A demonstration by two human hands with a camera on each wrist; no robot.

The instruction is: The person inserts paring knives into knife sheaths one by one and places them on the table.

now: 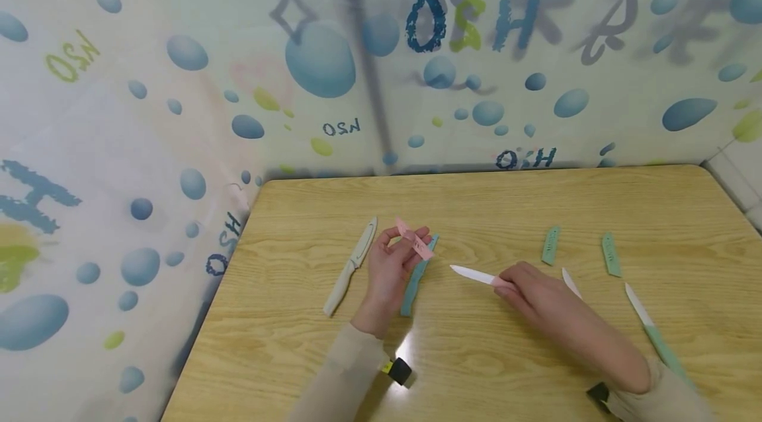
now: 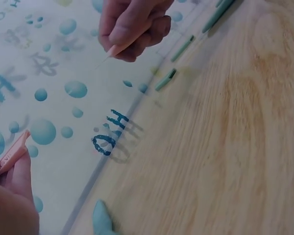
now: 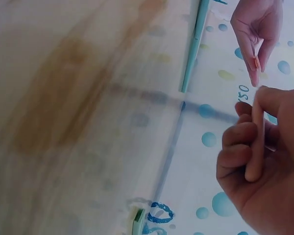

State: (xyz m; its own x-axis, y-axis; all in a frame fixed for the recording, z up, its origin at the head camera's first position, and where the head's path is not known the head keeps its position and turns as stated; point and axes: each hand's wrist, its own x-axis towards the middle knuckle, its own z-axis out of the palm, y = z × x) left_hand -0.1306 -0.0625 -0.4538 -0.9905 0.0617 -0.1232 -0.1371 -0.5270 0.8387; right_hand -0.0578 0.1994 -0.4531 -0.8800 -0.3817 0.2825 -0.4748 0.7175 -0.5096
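My left hand (image 1: 388, 273) pinches a pink blade sheath (image 1: 415, 240) above the table, over a teal knife (image 1: 413, 286). The sheath (image 2: 13, 154) also shows at the lower left of the left wrist view. To its right, my right hand (image 1: 536, 293) grips a paring knife (image 1: 473, 274) by its pink handle (image 3: 256, 147). Its white blade points left toward the sheath, with a gap between them. In the right wrist view, the fingers curl round the handle, and the left hand (image 3: 259, 27) appears beyond.
A pale knife with its blade covered (image 1: 351, 268) lies left of my left hand. Two green sheaths (image 1: 550, 245) (image 1: 610, 254) lie at the right. Nearby are a green-handled knife (image 1: 659, 342) and a white blade (image 1: 571, 282), partly hidden by my right arm. A patterned curtain (image 1: 488, 111) hangs behind the wooden table (image 1: 476, 204).
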